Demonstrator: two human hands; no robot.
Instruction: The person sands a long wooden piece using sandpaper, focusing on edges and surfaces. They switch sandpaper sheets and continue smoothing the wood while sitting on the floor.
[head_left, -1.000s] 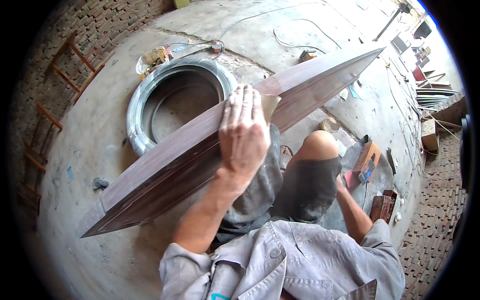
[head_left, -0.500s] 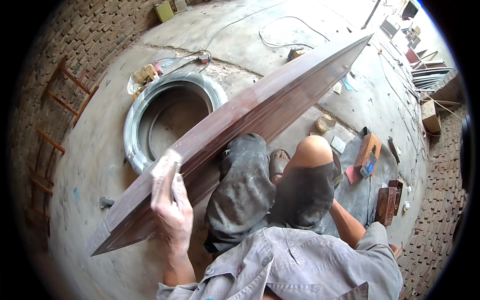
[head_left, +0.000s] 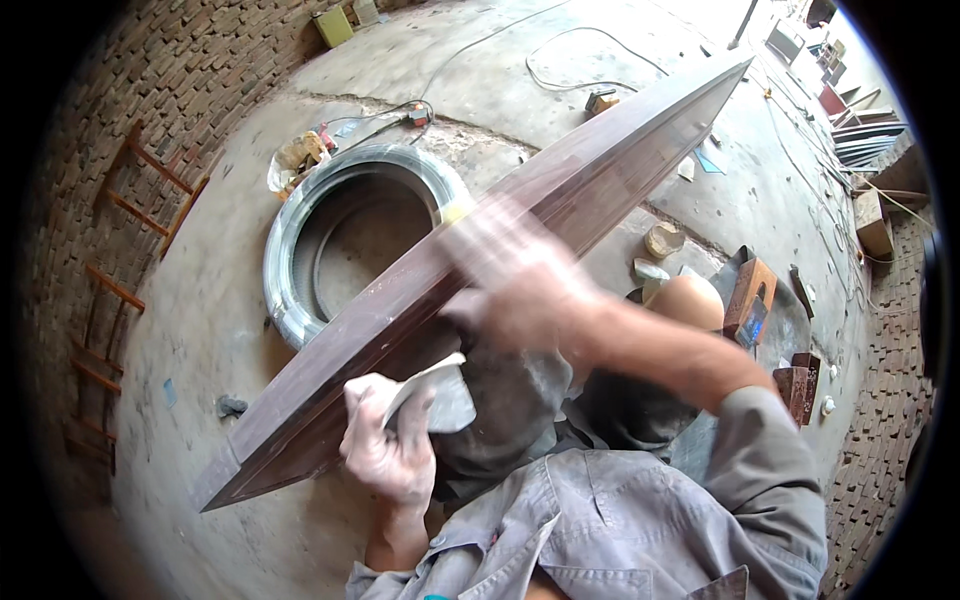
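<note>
A long dark reddish-brown wooden panel (head_left: 350,335), dusty along its top edge, slants across in front of my knees and rests against a tire (head_left: 290,240). In my left hand (head_left: 390,445), bent fingers grip a pale piece of sandpaper (head_left: 445,398) near the panel's lower left part. My right hand (head_left: 520,280) lies over the middle of the panel's top edge and is smeared by motion. A small yellowish patch shows at its fingertips; what it is, and how the fingers are set, is too blurred to make out.
To my right are a brown wooden block with an opening (head_left: 748,300), darker blocks (head_left: 795,385) and a round container (head_left: 664,239). A cable (head_left: 560,85) crosses the concrete floor beyond the panel. Wooden frames (head_left: 150,200) lean along the brick wall at left.
My right arm has swung across from beside my body onto the panel's top edge. My left hand has come off the panel's edge toward me, with the sandpaper now showing in it.
</note>
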